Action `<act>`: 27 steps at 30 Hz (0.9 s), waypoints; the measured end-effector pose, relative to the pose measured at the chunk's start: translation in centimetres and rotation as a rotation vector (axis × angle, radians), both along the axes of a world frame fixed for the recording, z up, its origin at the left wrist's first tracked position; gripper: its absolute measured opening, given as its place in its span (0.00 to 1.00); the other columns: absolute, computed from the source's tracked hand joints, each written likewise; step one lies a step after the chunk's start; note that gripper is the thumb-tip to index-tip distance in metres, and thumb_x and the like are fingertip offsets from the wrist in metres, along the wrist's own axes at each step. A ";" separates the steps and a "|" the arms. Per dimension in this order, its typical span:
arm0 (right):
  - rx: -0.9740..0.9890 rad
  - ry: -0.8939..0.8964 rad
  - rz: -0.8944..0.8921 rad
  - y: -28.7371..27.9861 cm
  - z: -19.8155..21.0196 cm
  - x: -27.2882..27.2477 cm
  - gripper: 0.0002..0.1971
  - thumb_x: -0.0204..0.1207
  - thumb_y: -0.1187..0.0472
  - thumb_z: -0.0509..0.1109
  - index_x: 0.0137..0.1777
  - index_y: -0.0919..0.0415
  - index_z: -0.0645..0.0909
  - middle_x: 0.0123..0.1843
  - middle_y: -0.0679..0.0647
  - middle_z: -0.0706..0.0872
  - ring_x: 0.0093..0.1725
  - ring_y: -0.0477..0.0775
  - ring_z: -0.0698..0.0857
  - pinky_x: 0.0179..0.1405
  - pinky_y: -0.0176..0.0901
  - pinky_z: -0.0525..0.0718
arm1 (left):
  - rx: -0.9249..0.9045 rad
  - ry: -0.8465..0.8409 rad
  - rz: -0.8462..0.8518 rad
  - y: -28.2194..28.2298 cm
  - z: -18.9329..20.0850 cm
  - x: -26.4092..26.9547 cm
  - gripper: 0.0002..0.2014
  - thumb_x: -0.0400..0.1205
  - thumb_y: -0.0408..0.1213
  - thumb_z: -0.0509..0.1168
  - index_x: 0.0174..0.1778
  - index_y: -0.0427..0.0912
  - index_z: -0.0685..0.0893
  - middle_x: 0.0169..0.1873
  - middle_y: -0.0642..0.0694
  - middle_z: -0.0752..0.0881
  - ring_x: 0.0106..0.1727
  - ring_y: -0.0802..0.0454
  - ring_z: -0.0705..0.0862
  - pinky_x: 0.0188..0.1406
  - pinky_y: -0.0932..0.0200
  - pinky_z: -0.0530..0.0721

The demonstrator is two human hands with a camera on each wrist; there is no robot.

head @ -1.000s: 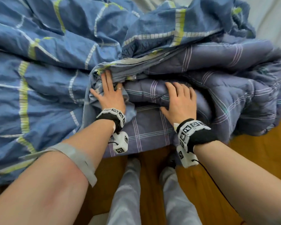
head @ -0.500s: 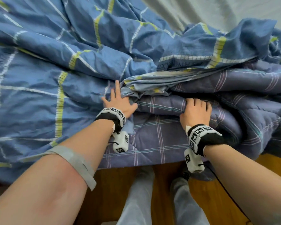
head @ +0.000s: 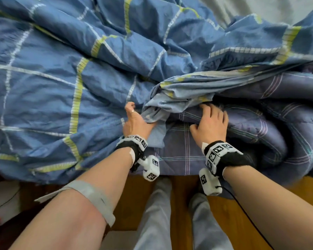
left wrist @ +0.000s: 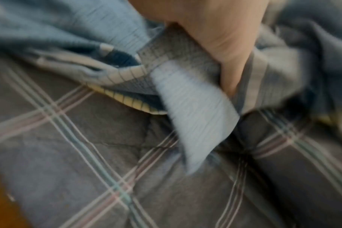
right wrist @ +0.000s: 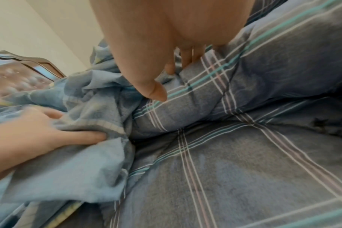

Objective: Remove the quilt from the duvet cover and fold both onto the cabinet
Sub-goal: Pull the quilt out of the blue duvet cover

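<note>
A blue duvet cover [head: 65, 73] with white and yellow-green stripes lies crumpled over the bed. The purple-grey plaid quilt [head: 184, 152] bulges out of its opening at the right and hangs over the bed's near edge. My left hand [head: 135, 120] grips the pale inside edge of the cover's opening [left wrist: 187, 98], thumb over the fabric [right wrist: 84, 135]. My right hand [head: 211, 121] rests on the quilt [right wrist: 244, 169] just inside the opening, fingers bent into a fold of it; its fingertips are hidden under the cover's edge.
Wooden floor [head: 260, 204] and my legs in light trousers [head: 155, 213] lie below the bed's edge. A grey sheet [head: 242, 8] shows at the top right. A padded headboard [right wrist: 14, 77] and a pale wall appear in the right wrist view. A cable trails from my right wrist.
My left hand went from lying flat on the cover to gripping its opening edge. My right hand slid along the quilt toward the opening. The view has shifted left.
</note>
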State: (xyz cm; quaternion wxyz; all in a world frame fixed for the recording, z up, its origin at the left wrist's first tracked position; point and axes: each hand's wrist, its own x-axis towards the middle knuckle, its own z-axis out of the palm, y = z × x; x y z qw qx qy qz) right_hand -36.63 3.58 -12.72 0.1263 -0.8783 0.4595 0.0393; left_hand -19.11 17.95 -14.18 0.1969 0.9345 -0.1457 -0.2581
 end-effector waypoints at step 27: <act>1.121 -0.563 -0.928 -0.8 5.1 11.6 0.55 0.50 0.19 0.74 0.70 0.60 0.79 0.61 0.55 0.88 0.59 0.60 0.88 0.58 0.61 0.87 | 0.214 -0.081 -0.853 -1.9 2.7 7.6 0.26 0.77 0.45 0.72 0.70 0.45 0.74 0.71 0.47 0.68 0.58 0.38 0.82 0.53 0.45 0.83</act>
